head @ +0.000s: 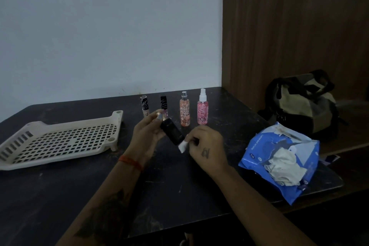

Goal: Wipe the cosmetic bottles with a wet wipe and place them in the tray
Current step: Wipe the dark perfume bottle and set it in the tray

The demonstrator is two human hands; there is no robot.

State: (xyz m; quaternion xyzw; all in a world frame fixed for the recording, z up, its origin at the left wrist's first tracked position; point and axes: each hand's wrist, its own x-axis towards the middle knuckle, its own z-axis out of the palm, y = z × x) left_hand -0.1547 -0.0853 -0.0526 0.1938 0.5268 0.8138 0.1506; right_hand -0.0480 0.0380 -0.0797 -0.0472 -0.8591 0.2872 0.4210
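Gripping black bottle (172,133), left hand (148,134); right hand (206,147) pinching wipe (182,145) against it.

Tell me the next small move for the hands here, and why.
Probably rub the wet wipe, pinched in the right hand, along the black bottle that the left hand holds tilted above the table. The wipe sits at the bottle's lower end, and the tray holds no bottles yet.

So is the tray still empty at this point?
Empty. The tray shows only its bare perforated floor; the black bottle is held in the left hand above the table.
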